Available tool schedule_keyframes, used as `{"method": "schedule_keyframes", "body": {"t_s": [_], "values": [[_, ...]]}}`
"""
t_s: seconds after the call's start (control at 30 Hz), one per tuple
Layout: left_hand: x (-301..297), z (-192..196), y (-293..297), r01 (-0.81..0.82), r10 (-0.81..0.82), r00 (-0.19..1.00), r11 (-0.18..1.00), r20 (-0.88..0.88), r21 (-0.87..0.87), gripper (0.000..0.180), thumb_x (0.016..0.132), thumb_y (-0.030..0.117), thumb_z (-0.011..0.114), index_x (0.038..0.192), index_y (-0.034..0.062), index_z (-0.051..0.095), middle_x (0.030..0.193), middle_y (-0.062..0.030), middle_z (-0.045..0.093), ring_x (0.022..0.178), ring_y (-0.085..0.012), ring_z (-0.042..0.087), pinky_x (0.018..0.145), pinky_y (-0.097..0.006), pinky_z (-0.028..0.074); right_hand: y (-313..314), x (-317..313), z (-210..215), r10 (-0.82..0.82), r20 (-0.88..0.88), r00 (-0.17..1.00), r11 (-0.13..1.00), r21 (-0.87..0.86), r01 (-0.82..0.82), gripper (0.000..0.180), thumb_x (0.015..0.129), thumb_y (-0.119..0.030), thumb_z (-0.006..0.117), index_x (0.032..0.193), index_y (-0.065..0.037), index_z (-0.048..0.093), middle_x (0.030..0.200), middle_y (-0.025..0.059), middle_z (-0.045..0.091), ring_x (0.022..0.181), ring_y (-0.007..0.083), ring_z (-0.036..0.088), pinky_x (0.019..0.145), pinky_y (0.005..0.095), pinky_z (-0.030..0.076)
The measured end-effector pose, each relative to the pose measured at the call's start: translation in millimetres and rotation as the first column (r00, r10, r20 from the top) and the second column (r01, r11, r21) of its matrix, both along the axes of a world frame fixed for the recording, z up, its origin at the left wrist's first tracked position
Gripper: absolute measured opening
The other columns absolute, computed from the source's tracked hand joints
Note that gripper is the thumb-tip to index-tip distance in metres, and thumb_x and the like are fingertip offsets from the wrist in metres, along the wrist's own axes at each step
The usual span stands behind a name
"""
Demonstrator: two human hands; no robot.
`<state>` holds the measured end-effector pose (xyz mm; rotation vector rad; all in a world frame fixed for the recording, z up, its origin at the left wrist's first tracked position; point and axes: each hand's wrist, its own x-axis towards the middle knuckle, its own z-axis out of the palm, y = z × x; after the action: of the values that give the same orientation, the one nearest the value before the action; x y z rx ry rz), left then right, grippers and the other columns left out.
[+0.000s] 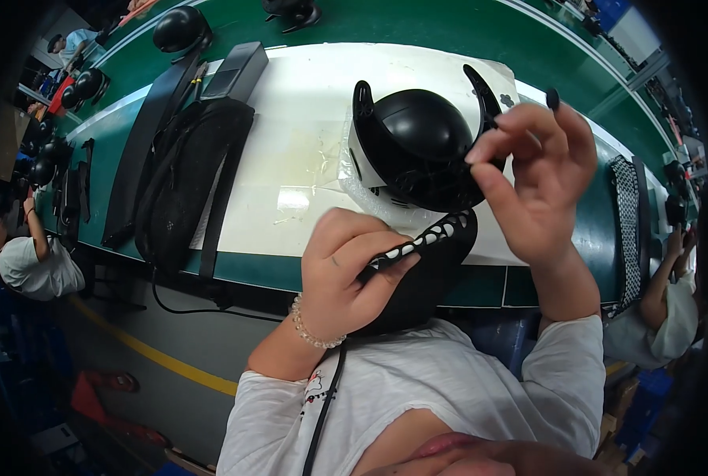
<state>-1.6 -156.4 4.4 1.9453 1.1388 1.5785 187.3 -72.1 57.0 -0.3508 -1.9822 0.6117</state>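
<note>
My left hand [350,266] is closed round the near end of a black strip with white oval spots [437,232]. The strip slants up to the right, and a dark flat part hangs below it. Above my right hand [540,170], a small black oval piece [553,98] appears at a raised fingertip. My right thumb and forefinger are pinched together, and what they hold, if anything, is too small to make out. Just left of those fingertips stands a glossy black helmet-like shell [421,131] with two upright horn-shaped arms. Bubble wrap [352,178] lies under it.
A white board [275,151] covers part of the green table. Left lie a black mesh bag [183,174], a dark box [235,71] and pliers [199,79]. A checkered strip [627,230] lies right. More black shells [182,30] stand beyond. People sit at both sides.
</note>
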Motion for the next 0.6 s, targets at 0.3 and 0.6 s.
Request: {"method": "schedule_keyframes", "body": {"t_s": [0.3, 0.6], "values": [[10, 2, 19, -0.108, 0.112, 0.986, 0.993, -0.123, 0.042, 0.019, 0.060, 0.008, 0.072, 0.078, 0.0112, 0.065, 0.139, -0.0246, 0.021, 0.126, -0.0412, 0.024, 0.100, -0.043, 0.023, 3, -4, 0, -0.063, 0.034, 0.997, 0.992, -0.108, 0.066, 0.074, 0.075, 0.010, 0.054, 0.134, -0.012, 0.014, 0.103, 0.0120, 0.045, 0.079, 0.0156, 0.054, 0.075, 0.0274, 0.044], [17, -6, 24, -0.058, 0.061, 0.998, 0.995, -0.035, 0.085, 0.020, 0.060, 0.006, 0.070, 0.078, 0.0096, 0.065, 0.140, -0.0267, 0.014, 0.128, -0.0413, 0.020, 0.100, -0.042, 0.025, 3, -4, 0, -0.041, 0.025, 0.999, 0.990, -0.132, 0.044, 0.077, 0.074, 0.010, 0.055, 0.134, -0.011, 0.012, 0.100, 0.0102, 0.045, 0.077, 0.0156, 0.056, 0.074, 0.0264, 0.046]]}}
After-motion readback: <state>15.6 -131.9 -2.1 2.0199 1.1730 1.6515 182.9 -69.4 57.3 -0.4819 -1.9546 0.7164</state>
